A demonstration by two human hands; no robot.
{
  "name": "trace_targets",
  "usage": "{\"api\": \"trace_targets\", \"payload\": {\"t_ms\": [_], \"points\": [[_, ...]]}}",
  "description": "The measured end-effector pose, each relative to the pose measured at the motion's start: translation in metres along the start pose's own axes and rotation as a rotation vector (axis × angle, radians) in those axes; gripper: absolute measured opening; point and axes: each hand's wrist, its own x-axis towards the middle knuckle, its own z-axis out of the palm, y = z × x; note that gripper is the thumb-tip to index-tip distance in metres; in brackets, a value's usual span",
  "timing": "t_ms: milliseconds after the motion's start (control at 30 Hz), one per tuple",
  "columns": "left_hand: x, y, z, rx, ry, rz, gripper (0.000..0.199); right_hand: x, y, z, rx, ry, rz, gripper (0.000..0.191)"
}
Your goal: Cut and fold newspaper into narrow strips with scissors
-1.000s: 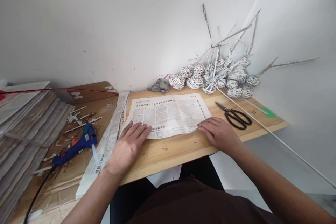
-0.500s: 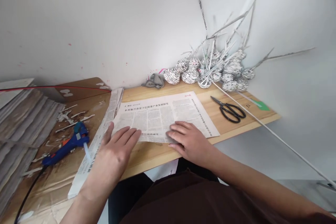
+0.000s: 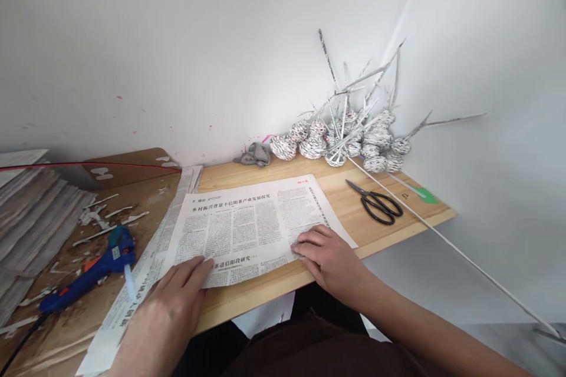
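Left hand [image 3: 170,306]: palm down, fingers extended and close together, tips on the near left corner of the newspaper sheet [image 3: 247,218]; nothing in its grip that I can see, thumb hidden. Right hand [image 3: 329,259]: fingers loosely bent, tips on the sheet's near edge, can't tell if it's pinching the paper. Sheet is spread on the desk [image 3: 230,299], print up, between and ahead of both hands. Scissors [image 3: 366,193] beyond the right hand, off to its right. Woven paper pieces [image 3: 313,147] well ahead of the right hand, along the wall. Blue glue gun [image 3: 95,274] left of the left hand.
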Motion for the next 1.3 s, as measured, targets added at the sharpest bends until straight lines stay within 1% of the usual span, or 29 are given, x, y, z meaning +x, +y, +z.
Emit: {"api": "trace_targets", "payload": {"t_ms": [100, 200, 267, 333, 433, 567, 667, 833, 967, 1100, 1300], "points": [[0.017, 0.024, -0.001, -0.075, 0.020, -0.016, 0.048, 0.005, -0.003, -0.002, -0.008, -0.030, 0.008, 0.022], [0.030, 0.042, 0.001, -0.169, -0.004, -0.032, 0.049, 0.006, -0.006, -0.004, -0.022, -0.064, 0.011, 0.021], [0.033, 0.047, 0.003, -0.213, 0.006, -0.028, 0.046, 0.005, -0.007, -0.006, -0.028, -0.074, 0.012, 0.022], [0.034, 0.048, 0.004, -0.240, 0.029, -0.030, 0.042, 0.004, -0.007, -0.007, -0.026, -0.069, 0.009, 0.022], [0.032, 0.046, 0.004, -0.271, 0.042, -0.050, 0.041, 0.003, -0.006, -0.010, 0.003, -0.072, 0.001, 0.024], [0.031, 0.040, -0.001, -0.316, 0.048, -0.068, 0.040, 0.005, -0.002, -0.017, 0.055, -0.125, 0.004, 0.025], [0.030, 0.036, -0.001, -0.332, 0.057, -0.067, 0.034, 0.005, 0.003, -0.022, 0.061, -0.154, 0.020, 0.025], [0.029, 0.030, 0.003, -0.352, 0.050, -0.118, 0.026, 0.004, 0.012, -0.030, 0.032, -0.206, 0.092, 0.025], [0.029, 0.023, 0.000, -0.387, 0.019, -0.124, 0.023, 0.006, 0.016, -0.037, -0.013, -0.252, 0.170, 0.027], [0.030, 0.012, -0.005, -0.418, -0.013, -0.111, 0.020, 0.012, 0.019, -0.040, -0.051, -0.266, 0.199, 0.030], [0.018, -0.014, -0.005, -0.428, 0.010, -0.133, 0.022, 0.018, 0.021, -0.043, -0.038, -0.268, 0.210, 0.032]]}}
